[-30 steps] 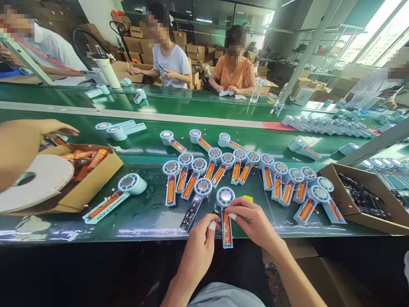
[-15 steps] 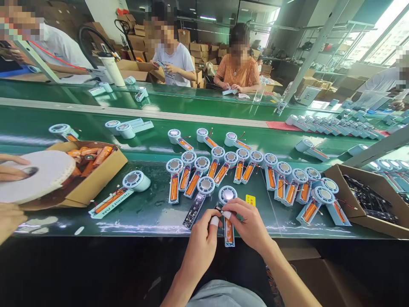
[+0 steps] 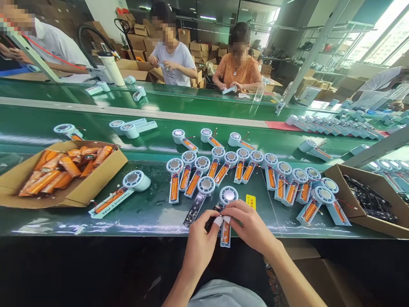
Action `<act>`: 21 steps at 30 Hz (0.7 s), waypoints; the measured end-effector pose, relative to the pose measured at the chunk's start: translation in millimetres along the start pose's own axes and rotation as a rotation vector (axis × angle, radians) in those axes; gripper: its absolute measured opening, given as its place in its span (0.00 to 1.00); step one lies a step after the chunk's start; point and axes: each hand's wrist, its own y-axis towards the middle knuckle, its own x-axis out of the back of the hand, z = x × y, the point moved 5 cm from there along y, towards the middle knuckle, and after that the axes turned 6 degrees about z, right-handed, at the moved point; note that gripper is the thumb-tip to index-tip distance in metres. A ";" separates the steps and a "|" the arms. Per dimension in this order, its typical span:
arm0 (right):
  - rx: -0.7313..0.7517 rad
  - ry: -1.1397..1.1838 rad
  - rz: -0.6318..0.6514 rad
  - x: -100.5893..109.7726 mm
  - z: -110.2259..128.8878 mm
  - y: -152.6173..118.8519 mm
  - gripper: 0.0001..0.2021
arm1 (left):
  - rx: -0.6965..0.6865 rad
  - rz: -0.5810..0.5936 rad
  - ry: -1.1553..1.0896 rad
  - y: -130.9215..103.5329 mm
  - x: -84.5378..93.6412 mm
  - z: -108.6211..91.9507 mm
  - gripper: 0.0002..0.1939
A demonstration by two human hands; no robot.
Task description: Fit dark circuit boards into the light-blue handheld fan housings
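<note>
My left hand (image 3: 204, 236) pinches a dark circuit board (image 3: 210, 222), most of it hidden by the fingers. My right hand (image 3: 247, 221) is closed, its fingertips meeting the left ones over a small part I cannot make out. Beneath both hands lies a light blue fan unit (image 3: 228, 195) with an orange battery (image 3: 225, 233) in its handle, near the table's front edge. White covers show on some fingertips. Just left of it rests another fan unit (image 3: 206, 185) with a black circuit board (image 3: 194, 211) on its handle.
Several fan units (image 3: 256, 157) with orange batteries stand grouped behind my hands. An open box (image 3: 92, 187) of batteries is at left, a box (image 3: 338, 196) of dark boards at right. A yellow card (image 3: 251, 202) lies nearby. A green belt (image 3: 191, 121) and people are beyond.
My fingertips have drawn together, and the dark board shows more. The white reel and another person's hands have left the battery box. Fan units on the belt have shifted slightly right.
</note>
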 end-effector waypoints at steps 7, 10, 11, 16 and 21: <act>0.047 -0.011 -0.004 0.8 0.6 2.3 0.11 | -0.187 0.010 0.226 -5.6 0.1 -9.9 0.13; 0.072 -0.040 -0.019 -1.3 -0.1 1.8 0.12 | -0.188 0.031 0.232 -5.1 -2.3 -9.2 0.13; 0.080 -0.055 -0.022 -2.2 -0.3 1.5 0.12 | -0.182 0.041 0.219 -4.5 -2.9 -9.3 0.13; 0.091 -0.154 -0.066 -4.1 1.8 2.0 0.11 | -0.096 0.069 0.125 -2.5 -1.8 -8.4 0.14; 0.068 -0.293 -0.101 -0.8 6.8 3.8 0.11 | -0.017 0.042 0.018 -5.8 1.2 -1.7 0.11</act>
